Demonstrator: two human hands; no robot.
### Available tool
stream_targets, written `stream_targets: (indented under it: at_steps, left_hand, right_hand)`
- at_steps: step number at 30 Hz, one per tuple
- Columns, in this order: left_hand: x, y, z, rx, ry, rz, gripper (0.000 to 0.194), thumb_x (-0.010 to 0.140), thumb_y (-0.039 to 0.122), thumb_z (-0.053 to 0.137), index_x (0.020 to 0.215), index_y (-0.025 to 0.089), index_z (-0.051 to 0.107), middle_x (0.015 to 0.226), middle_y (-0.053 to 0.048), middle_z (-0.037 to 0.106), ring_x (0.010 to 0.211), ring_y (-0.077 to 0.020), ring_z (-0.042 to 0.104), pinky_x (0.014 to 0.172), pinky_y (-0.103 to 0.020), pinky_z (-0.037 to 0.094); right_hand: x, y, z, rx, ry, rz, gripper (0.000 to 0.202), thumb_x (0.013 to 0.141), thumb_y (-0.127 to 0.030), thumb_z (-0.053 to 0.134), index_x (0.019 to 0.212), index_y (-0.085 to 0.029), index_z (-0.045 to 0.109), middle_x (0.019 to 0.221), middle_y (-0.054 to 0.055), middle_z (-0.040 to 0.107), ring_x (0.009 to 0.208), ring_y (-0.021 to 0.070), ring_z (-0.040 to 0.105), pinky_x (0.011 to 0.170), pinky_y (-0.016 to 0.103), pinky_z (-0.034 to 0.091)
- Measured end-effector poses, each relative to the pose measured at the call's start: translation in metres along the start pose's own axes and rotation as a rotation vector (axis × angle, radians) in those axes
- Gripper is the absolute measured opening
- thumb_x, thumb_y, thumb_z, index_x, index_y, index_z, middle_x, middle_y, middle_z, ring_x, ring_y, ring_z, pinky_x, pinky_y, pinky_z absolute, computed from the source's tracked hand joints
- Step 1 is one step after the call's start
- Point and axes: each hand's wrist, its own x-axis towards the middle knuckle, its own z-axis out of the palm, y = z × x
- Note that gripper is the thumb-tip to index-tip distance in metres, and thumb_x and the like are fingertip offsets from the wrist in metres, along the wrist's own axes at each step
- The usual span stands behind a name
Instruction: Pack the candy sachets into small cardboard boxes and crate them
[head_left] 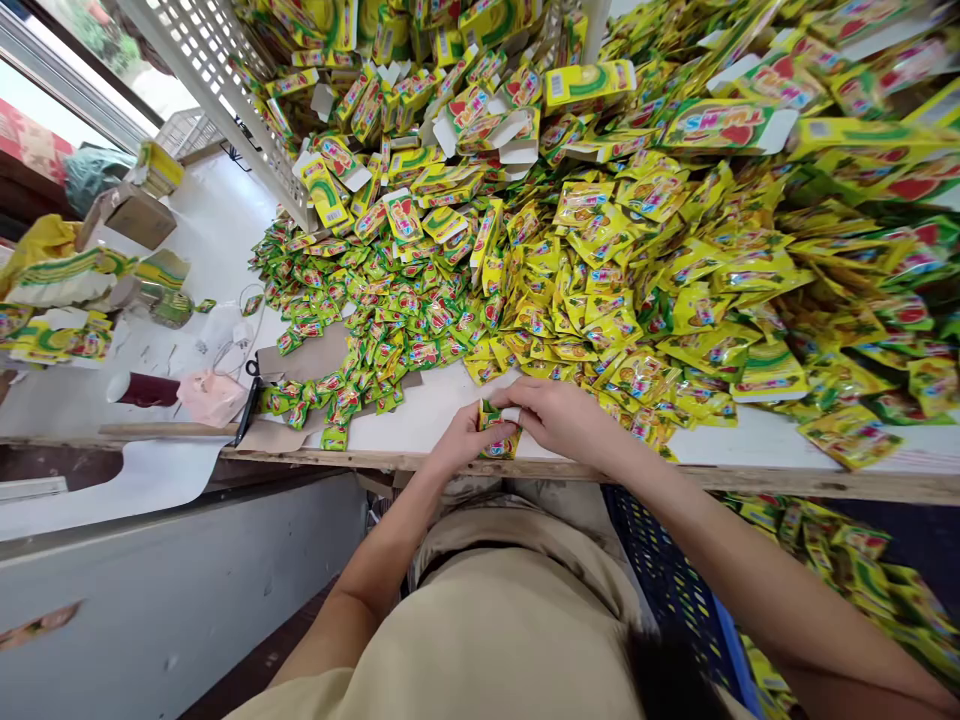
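At the front edge of the table, my left hand grips a small yellow-and-green carton with its thumb across the printed front. From the other side, my right hand has its fingers closed at the carton's top, by a white flap. Whether something is pinched in those fingertips is hidden. Just beyond the hands lie yellow sachets in a thick heap. Small green sachets are piled to the left of it, some on brown cardboard.
Many cartons spill from a white perforated crate at the back. Scissors, a pink crumpled item and a dark red cylinder lie left. Below the table at right stands a blue crate beside more yellow packs.
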Motion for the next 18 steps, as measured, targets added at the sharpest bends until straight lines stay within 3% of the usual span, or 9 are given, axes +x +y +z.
stream_targets:
  at_steps: [9,11,15,18]
  left_hand:
    - [0.003,-0.003,-0.001,0.01,0.009,0.006,0.047,0.059,0.037,0.081,0.096,0.013,0.064,0.087,-0.001,0.066,0.079,-0.0148,0.057,0.078,-0.027,0.045]
    - [0.003,-0.003,-0.002,-0.007,0.006,-0.023,0.046,0.06,0.036,0.081,0.095,0.013,0.064,0.084,-0.001,0.066,0.075,-0.0135,0.057,0.076,-0.027,0.045]
    - [0.004,-0.005,-0.006,-0.011,0.045,-0.08,0.048,0.056,0.036,0.084,0.092,0.011,0.064,0.082,-0.004,0.067,0.073,-0.0143,0.058,0.073,-0.028,0.047]
    - [0.006,-0.005,-0.01,0.018,0.047,-0.091,0.052,0.055,0.036,0.084,0.095,0.011,0.063,0.086,-0.006,0.068,0.076,-0.0159,0.059,0.074,-0.029,0.048]
  right_hand:
    - [0.007,0.004,-0.004,0.097,-0.175,-0.006,0.029,0.077,-0.009,0.054,0.095,-0.022,0.073,0.09,0.003,0.075,0.079,0.0179,0.066,0.067,0.024,0.045]
    - [0.005,0.007,-0.004,0.201,-0.105,0.016,0.031,0.078,-0.009,0.051,0.098,-0.021,0.071,0.096,0.003,0.074,0.08,0.017,0.066,0.069,0.025,0.046]
    - [-0.005,0.019,0.005,0.376,0.196,0.217,0.028,0.081,-0.017,0.051,0.104,-0.018,0.065,0.105,0.007,0.072,0.077,0.0165,0.066,0.068,0.028,0.05]
    - [-0.013,0.027,0.019,0.479,0.232,0.345,0.028,0.082,-0.025,0.054,0.109,-0.02,0.06,0.104,0.007,0.07,0.064,0.015,0.064,0.058,0.029,0.051]
